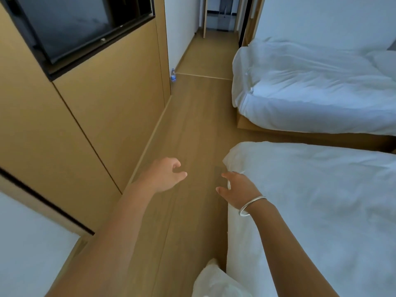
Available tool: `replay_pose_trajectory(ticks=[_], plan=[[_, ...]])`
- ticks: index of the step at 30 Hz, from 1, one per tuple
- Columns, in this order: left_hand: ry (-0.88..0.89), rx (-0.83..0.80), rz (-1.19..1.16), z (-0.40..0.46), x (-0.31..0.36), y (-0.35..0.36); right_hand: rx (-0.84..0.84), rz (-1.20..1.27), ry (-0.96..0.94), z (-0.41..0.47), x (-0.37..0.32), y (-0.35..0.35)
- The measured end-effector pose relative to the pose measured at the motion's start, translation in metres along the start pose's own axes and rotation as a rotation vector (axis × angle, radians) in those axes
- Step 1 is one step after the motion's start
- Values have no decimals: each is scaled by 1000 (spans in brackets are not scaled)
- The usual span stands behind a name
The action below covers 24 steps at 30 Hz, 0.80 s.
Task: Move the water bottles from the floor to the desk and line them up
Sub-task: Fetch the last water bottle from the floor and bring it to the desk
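Head view: my left hand [165,174] and right hand [237,190] hang empty, fingers loosely spread. One water bottle [173,75] stands far ahead on the floor [192,129], against the wall corner. Approach, crouch, grip mid-body.

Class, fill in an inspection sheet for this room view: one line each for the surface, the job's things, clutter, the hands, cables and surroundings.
Surface: wooden floor, bare along the walkway; a white surface, perhaps the desk, shows only at the lower left.
Job's things: one water bottle stands upright on the floor at the corner of the wood wall panel, far ahead of the hands.
Clutter: nothing seen.
Hands: left hand and right hand both open and empty, held out over the floor; a silver bangle on the right wrist.
Cables: nothing seen.
Surroundings: two beds with white bedding, near bed and far bed; wall-mounted TV; hallway beyond.
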State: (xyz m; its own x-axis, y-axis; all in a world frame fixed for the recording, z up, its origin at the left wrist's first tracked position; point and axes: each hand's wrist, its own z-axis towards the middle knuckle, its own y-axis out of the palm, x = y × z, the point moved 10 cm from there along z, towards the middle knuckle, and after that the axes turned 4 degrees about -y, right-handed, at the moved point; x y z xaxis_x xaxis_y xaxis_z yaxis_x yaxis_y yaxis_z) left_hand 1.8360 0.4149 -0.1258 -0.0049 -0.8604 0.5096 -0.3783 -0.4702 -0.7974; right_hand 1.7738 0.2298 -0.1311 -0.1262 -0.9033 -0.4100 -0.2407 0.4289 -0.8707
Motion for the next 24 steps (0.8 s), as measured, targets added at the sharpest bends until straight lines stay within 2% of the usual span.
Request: replay_pose_trajectory(ticks=[8, 18, 24], plan=[[-46, 31, -99, 149, 73, -23, -2, -25, 8, 147, 59, -84], [-79, 47, -88, 321, 90, -59, -80, -91, -97, 330, 59, -116], [-76, 67, -64, 461, 93, -119, -58, -86, -102, 470, 46, -156]])
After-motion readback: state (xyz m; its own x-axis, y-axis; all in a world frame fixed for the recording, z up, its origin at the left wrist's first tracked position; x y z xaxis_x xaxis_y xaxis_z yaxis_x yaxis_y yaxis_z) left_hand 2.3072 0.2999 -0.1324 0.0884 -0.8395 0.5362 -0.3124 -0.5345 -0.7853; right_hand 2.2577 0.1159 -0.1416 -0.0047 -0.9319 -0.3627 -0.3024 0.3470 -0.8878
